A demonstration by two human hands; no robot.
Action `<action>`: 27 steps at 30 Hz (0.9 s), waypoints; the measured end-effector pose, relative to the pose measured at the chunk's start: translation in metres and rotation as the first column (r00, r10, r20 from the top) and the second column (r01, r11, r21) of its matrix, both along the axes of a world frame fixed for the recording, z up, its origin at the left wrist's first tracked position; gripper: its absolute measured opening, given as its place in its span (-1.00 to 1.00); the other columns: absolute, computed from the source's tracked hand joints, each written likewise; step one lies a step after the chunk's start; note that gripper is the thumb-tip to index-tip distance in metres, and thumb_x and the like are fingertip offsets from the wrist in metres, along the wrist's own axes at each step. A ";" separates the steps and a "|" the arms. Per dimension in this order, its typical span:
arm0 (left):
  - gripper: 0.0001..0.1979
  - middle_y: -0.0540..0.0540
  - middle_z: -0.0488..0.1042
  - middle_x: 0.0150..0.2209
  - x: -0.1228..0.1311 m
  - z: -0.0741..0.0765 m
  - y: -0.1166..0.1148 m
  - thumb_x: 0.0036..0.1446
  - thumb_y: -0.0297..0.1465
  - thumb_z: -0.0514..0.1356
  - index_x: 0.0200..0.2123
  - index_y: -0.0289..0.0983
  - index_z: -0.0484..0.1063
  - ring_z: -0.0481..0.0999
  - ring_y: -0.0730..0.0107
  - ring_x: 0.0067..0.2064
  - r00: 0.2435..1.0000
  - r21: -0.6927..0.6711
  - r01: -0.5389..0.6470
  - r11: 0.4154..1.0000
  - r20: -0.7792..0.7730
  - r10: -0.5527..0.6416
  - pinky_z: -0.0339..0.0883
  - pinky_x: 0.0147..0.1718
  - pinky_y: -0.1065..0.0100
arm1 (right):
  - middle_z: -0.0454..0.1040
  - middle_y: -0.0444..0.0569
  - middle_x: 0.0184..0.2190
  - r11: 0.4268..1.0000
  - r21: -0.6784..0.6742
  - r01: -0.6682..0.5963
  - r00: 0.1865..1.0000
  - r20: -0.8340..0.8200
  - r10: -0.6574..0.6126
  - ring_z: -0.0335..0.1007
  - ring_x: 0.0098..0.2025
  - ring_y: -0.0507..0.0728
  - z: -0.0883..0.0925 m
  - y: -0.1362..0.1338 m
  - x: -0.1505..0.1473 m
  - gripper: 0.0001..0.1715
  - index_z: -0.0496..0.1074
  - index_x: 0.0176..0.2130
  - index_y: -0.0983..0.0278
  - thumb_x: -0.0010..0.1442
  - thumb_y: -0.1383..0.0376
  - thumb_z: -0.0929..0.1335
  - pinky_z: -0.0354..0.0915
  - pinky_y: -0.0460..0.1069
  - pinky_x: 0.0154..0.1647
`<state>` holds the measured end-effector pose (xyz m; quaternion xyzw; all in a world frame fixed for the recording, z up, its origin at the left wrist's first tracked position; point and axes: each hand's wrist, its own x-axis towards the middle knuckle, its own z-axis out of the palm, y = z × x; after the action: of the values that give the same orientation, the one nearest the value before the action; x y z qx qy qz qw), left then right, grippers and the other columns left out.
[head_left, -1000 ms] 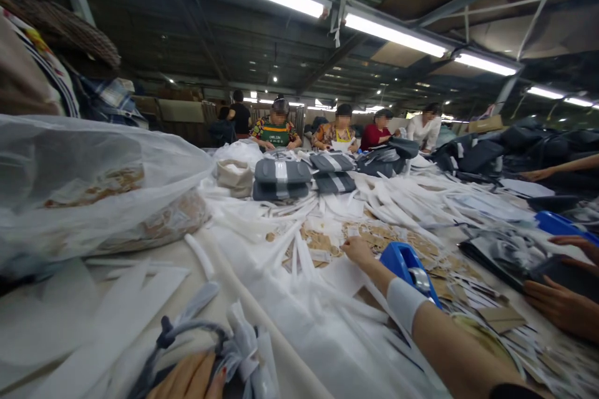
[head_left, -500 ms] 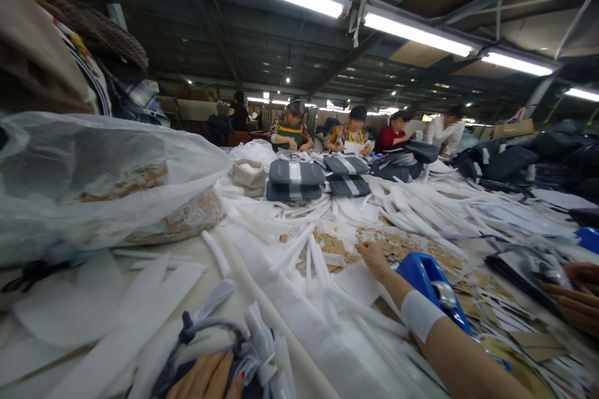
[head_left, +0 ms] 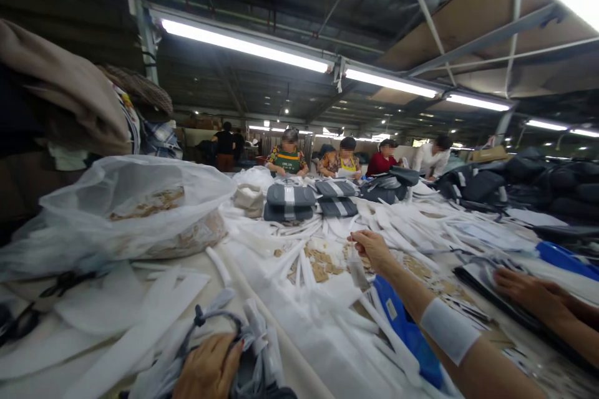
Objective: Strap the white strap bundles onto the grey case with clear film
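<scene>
Though the bottom edge crops the left hand [head_left: 208, 366] and grey bundle [head_left: 250, 374] beneath, hiding whether it grips, the right hand [head_left: 374, 250] pinches a blurred translucent strip [head_left: 358, 272] near brown scraps [head_left: 321, 265].

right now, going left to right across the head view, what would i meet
brown cloth, the wearer's left hand, the left stack of dark grey items, the wearer's right hand, white wristband, co-worker's hand
</scene>
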<state>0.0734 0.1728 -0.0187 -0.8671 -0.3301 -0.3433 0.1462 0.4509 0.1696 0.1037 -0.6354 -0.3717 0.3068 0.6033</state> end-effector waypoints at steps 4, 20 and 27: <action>-0.68 -0.05 0.58 -0.39 0.009 0.026 -0.012 0.20 -0.22 -0.01 -0.38 -0.20 0.49 0.56 0.32 -0.33 0.955 -0.031 0.023 0.999 0.296 -0.013 0.43 -0.29 0.33 | 0.36 -0.21 -0.57 0.990 0.120 -0.070 0.996 -0.053 0.077 -0.01 -0.69 -0.16 0.023 -0.032 -0.026 -0.69 0.28 -0.52 0.35 0.02 0.20 0.41 -0.10 -0.20 -0.74; -0.74 -0.08 0.49 -0.34 0.079 0.115 -0.117 -0.08 -0.29 0.16 -0.31 -0.29 0.48 0.35 0.45 -0.49 0.731 -0.663 0.530 0.529 0.673 0.112 0.24 -0.46 0.40 | 0.13 -0.28 -0.77 0.865 0.171 -0.472 0.870 -0.068 0.488 -0.11 -0.70 -0.14 0.050 -0.131 -0.154 -0.66 0.38 -0.55 0.35 -0.10 0.12 0.44 -0.23 -0.13 -0.66; -0.77 0.06 0.26 -0.61 0.078 0.099 -0.115 -0.02 -0.27 0.12 -0.59 -0.30 0.38 0.14 0.53 -0.55 0.616 -0.556 0.647 0.521 0.784 0.072 0.04 -0.52 0.44 | 0.17 -0.26 -0.74 0.862 0.090 -0.499 0.852 -0.128 0.507 -0.09 -0.68 -0.13 0.038 -0.140 -0.179 -0.66 0.32 -0.56 0.33 -0.15 0.12 0.43 -0.23 -0.12 -0.64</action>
<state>0.1517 0.0577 0.0800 -0.6644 -0.3091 -0.4885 -0.4738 0.2718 0.0295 0.1414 -0.4752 -0.4875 0.4897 0.5446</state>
